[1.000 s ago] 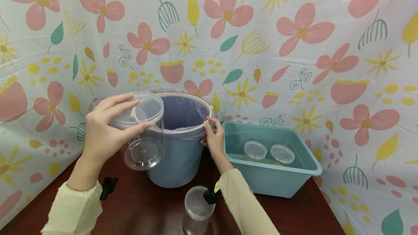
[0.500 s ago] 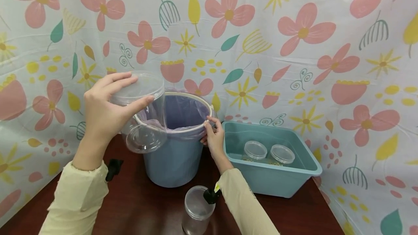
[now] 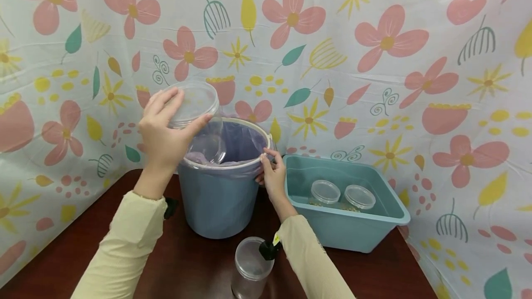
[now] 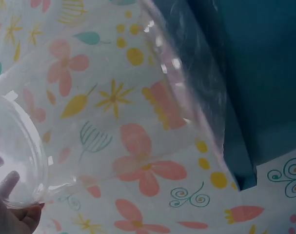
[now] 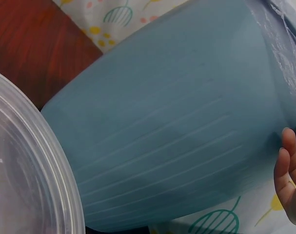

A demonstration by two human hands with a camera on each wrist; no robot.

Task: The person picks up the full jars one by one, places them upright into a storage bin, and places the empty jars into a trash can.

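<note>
My left hand (image 3: 164,128) grips a clear plastic jar (image 3: 195,103) around its lid, fingers on the far side and thumb on the near side. The jar overlaps the left part of the opening of a blue trash bin (image 3: 218,202), its base inside the rim in the head view. A thin lilac bag (image 3: 249,140) lines the bin and folds over its pale rim. With thumb and fingers my right hand (image 3: 273,174) pinches that rim on the right side. The left wrist view shows the jar's lid (image 4: 38,146) beside the hand.
A second lidded clear jar (image 3: 251,266) stands on the dark wood table (image 3: 183,271) near the front. Right of the bin is a teal tub (image 3: 345,230) with two lidded jars (image 3: 325,191) inside. A flowered cloth (image 3: 374,82) hangs behind and at both sides.
My left hand has lifted the jar and carried it rightward, from the bin's left side to over its opening. The right hand stays at the rim.
</note>
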